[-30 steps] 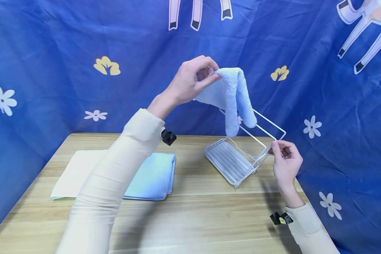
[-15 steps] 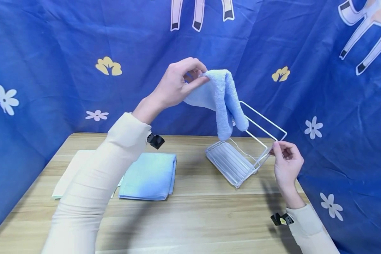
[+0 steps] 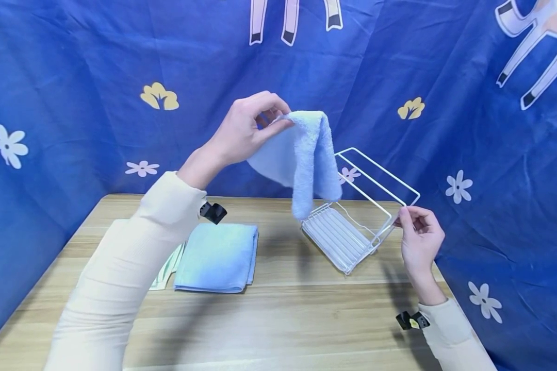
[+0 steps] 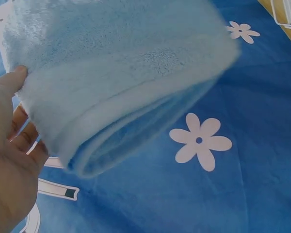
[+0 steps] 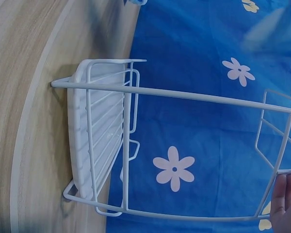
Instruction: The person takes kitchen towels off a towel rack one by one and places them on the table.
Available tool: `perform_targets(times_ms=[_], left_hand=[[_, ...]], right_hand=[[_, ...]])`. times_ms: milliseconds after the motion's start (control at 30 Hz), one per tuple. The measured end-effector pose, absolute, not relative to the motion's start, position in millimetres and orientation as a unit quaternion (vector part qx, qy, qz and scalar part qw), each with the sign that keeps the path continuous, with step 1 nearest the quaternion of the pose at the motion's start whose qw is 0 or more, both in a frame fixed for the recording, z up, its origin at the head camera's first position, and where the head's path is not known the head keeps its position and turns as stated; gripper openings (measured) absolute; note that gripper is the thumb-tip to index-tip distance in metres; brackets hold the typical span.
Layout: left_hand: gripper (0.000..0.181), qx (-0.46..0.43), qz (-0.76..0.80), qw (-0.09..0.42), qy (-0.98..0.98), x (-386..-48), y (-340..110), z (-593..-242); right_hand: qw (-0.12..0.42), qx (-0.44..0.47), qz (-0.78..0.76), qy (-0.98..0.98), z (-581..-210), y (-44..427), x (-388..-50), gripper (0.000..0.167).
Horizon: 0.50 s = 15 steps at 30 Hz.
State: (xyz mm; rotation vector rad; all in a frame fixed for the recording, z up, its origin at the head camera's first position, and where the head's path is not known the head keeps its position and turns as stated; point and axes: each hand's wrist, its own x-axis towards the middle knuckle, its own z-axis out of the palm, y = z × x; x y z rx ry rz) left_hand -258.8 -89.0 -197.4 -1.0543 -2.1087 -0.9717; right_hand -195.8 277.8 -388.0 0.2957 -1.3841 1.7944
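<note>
A folded light-blue fluffy towel (image 3: 308, 149) hangs in the air from my left hand (image 3: 243, 126), pinched at its edge between thumb and fingers. The left wrist view shows the towel (image 4: 126, 63) in loose folded layers, with the thumb on its face. My right hand (image 3: 420, 237) holds an upper corner of a white wire rack (image 3: 378, 183). That rack stands on the wooden table, with a ribbed tray (image 3: 336, 237) at its base. In the right wrist view, the fingers (image 5: 283, 196) are at the rack's top bars, partly out of frame.
A folded blue cloth (image 3: 218, 257) lies on the wooden table (image 3: 278, 319) left of the rack. Beside it, a pale green-and-white cloth (image 3: 169, 265) is mostly hidden under the left sleeve. A blue patterned curtain (image 3: 204, 62) surrounds the table's back and sides.
My left hand has carried the towel leftward and slightly down, away from the rack's top bars. The right hand and the rack look nearly unmoved.
</note>
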Motion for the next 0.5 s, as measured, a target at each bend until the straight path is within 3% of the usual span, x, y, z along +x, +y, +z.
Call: perform_targets(times_ms=[500], left_hand=[[0.011,-0.432,-0.32,0.243,-0.808,-247,-101,-242]], right_hand=[[0.415,0.114,0.707,-0.561,-387,277,-195,0.004]])
